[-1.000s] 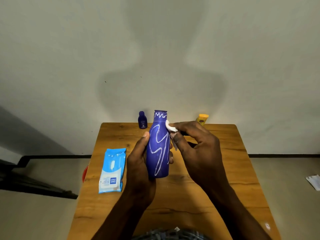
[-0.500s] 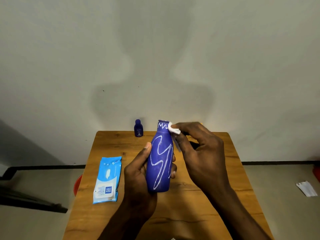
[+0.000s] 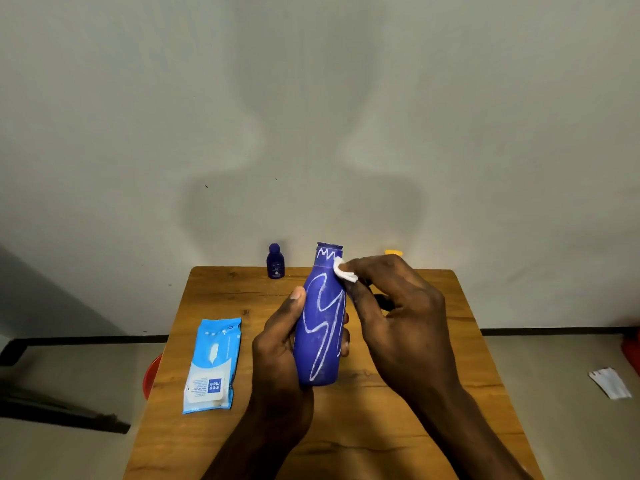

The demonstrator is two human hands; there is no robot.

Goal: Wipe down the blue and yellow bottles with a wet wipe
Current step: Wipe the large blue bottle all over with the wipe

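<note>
While the left hand [image 3: 277,344] gripped the blue bottle [image 3: 320,327] upright above the bench [image 3: 433,393], the right hand [image 3: 398,306] pinched a folded wet wipe [image 3: 344,271] against its neck; the yellow bottle [image 3: 393,252] stood behind, mostly hidden.

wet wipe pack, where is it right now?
Head view: the wet wipe pack lies flat on the table's left side, just left of the left hand holding the blue bottle.
</note>
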